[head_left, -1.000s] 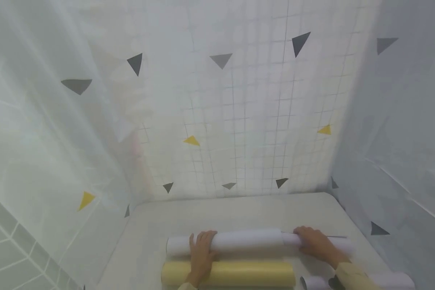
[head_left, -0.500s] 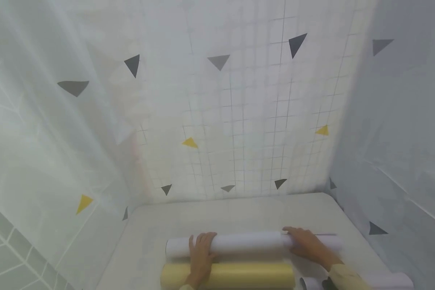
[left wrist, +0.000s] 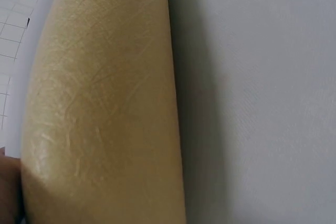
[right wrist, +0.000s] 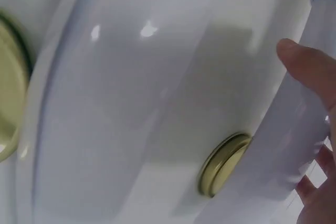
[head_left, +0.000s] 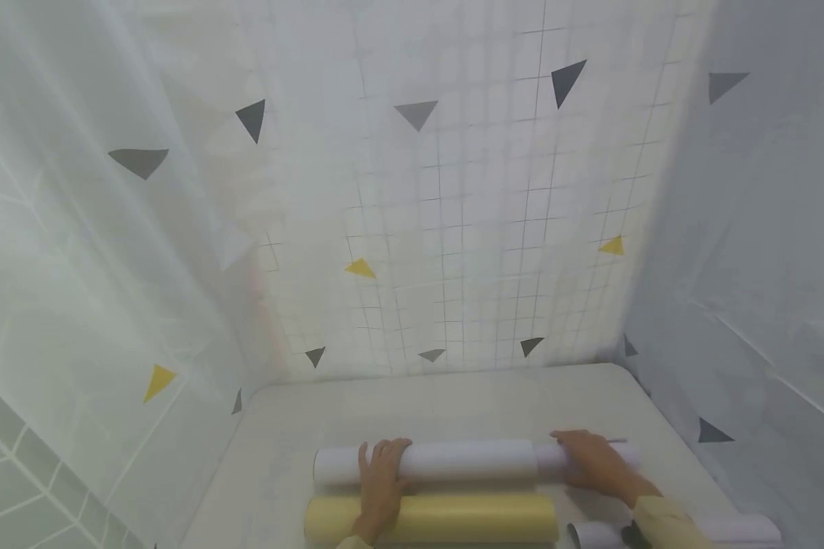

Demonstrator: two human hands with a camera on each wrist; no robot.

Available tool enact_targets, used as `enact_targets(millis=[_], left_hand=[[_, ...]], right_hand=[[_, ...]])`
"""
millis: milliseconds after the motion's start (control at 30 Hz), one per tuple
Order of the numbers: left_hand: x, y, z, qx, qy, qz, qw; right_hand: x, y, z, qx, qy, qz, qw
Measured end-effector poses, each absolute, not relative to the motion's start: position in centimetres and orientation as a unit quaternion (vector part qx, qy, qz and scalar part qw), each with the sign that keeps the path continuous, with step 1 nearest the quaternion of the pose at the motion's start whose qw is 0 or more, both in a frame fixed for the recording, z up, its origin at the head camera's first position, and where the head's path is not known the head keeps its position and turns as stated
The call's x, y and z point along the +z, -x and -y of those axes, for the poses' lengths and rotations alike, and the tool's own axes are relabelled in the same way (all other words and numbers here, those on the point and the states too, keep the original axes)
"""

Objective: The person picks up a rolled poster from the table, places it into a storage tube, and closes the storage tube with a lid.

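A long white paper roll (head_left: pixel 467 460) lies across the table in the head view. My left hand (head_left: pixel 381 480) grips it toward its left end, fingers over the top, forearm crossing a yellow roll (head_left: pixel 481 518). From its right end comes a thinner pale lilac roll (head_left: pixel 551 457), held by my right hand (head_left: pixel 597 461). In the right wrist view, the thumb (right wrist: pixel 307 66) lies along one side of this roll, with fingertips showing on the other. The left wrist view is mostly the crinkled yellow roll, with a bit of left hand (left wrist: pixel 9 187) at the lower left.
Under the right forearm another white roll (head_left: pixel 738 528) lies at the front right. The pale table (head_left: pixel 453 400) ends at a wall (head_left: pixel 474 290) covered in white sheeting with a grid and triangles. Similar sheeting (head_left: pixel 762 320) hangs on the right.
My right hand has shifted left and then slightly back right. The lilac roll's right end has moved left, so less of it sticks out of the white roll. The left hand stays put.
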State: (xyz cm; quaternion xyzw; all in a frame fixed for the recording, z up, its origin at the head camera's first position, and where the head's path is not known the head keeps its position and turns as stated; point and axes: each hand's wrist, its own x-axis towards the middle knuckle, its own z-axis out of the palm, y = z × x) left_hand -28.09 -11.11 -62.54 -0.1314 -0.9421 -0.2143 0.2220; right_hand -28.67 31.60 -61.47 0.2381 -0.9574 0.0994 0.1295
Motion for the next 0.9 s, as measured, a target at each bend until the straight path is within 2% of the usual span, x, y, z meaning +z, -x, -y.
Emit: enact_targets(millis=[167,267,467,667,900], left_hand=[[-62.4,28.1,11.1,-0.218,0.128,0.944,0.213],[-62.4,28.2,11.1,-0.216,0.126,0.945,0.212],[-62.7,28.3,11.2,-0.21,0.123,0.946,0.215],[-63.0,28.3,11.2,-0.213,0.121,0.944,0.22],[-63.0,28.4,11.2,-0.218,0.126,0.941,0.226]], right_hand=[[-61.2,28.3,-32.2,0.084,-0.149,0.984,0.057],[-61.2,28.3,-32.4,0.048,-0.095,0.994,0.037],[-61.6,28.4,-32.7,0.027,-0.061,0.996,0.067],[-61.1,28.3,-31.7,0.042,-0.081,0.991,0.094],[-60.4,28.0,-30.8,0.064,-0.137,0.973,0.176]])
